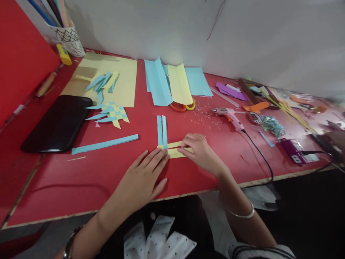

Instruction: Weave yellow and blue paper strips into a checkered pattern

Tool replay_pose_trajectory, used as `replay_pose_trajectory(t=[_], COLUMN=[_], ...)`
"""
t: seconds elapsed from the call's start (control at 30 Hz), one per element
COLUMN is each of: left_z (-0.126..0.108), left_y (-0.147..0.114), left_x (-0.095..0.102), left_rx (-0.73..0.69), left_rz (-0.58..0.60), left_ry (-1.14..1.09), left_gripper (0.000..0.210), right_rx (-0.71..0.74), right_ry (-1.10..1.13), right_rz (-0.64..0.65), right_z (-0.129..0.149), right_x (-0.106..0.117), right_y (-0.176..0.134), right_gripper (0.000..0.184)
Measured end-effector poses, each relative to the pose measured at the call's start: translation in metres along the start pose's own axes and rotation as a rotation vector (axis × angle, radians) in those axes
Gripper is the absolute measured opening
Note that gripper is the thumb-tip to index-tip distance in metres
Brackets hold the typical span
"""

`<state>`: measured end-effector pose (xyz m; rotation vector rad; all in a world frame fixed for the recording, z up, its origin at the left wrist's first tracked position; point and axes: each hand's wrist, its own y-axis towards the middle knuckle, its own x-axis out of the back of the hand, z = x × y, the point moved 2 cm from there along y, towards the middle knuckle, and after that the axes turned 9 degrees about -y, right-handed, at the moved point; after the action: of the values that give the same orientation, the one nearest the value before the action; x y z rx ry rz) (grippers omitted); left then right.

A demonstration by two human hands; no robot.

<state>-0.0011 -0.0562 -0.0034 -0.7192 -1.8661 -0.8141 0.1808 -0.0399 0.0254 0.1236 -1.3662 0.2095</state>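
Note:
Two blue paper strips (162, 130) lie upright on the red table (81, 180), crossed at their near end by yellow paper strips (175, 149). My left hand (142, 178) rests flat on the table, its fingertips pressing the crossing from the left. My right hand (198, 151) pinches the yellow strips at their right end. A loose long blue strip (105, 144) lies to the left. A woven blue and yellow piece (111, 114) sits further back left.
A black case (58, 124) lies at the left. Yellow sheet (107, 77), folded blue and yellow papers (169, 84), orange scissors (182, 106), a pink glue gun (229, 116) with its cord, paper scraps and a purple power strip (293, 151) fill the back and right.

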Motion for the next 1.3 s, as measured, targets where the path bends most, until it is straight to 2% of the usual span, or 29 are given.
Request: replay_pose_trajectory(t=[0.1, 0.23, 0.3, 0.4, 0.5, 0.67, 0.83, 0.93, 1.07, 1.17, 1.3], left_z=[0.000, -0.006, -0.011, -0.018, -0.020, -0.009, 0.004, 0.007, 0.008, 0.009, 0.008], left_y=[0.000, 0.004, 0.007, 0.011, 0.012, 0.007, 0.006, 0.006, 0.006, 0.006, 0.005], left_x=[0.000, -0.002, -0.003, -0.005, -0.006, -0.001, 0.005, 0.004, 0.001, 0.000, -0.001], left_rx=[0.023, 0.056, 0.078, 0.096, 0.091, 0.041, 0.050, 0.094, 0.137, 0.136, 0.098], left_rz=[0.009, 0.008, -0.009, -0.023, -0.017, -0.020, 0.037, 0.031, 0.001, -0.023, -0.017], left_ry=[-0.007, 0.020, 0.046, 0.076, 0.095, 0.059, -0.091, -0.140, -0.181, -0.172, -0.121], left_gripper=[0.042, 0.043, 0.047, 0.054, 0.055, 0.057, 0.050, 0.049, 0.045, 0.045, 0.042], right_rx=[-0.062, -0.346, -0.384, -0.391, -0.455, -0.445, -0.387, -0.417, -0.415, -0.340, -0.311], right_ry=[-0.057, -0.189, -0.190, -0.139, -0.141, -0.120, 0.046, 0.214, 0.473, 0.571, 0.520], right_rz=[-0.046, -0.375, -0.462, -0.424, -0.370, -0.350, -0.333, -0.383, -0.454, -0.367, -0.265], right_z=[-0.009, -0.016, -0.015, -0.012, -0.011, 0.001, 0.010, 0.009, 0.005, 0.003, -0.001], right_x=[0.003, 0.008, 0.007, 0.000, -0.009, -0.018, -0.019, -0.016, -0.013, -0.014, -0.015], right_y=[-0.006, -0.021, -0.028, -0.034, -0.034, -0.024, -0.018, -0.021, -0.024, -0.019, -0.013], right_gripper=[0.020, 0.010, 0.013, 0.019, 0.034, 0.051, 0.040, 0.032, 0.040, 0.039, 0.035])
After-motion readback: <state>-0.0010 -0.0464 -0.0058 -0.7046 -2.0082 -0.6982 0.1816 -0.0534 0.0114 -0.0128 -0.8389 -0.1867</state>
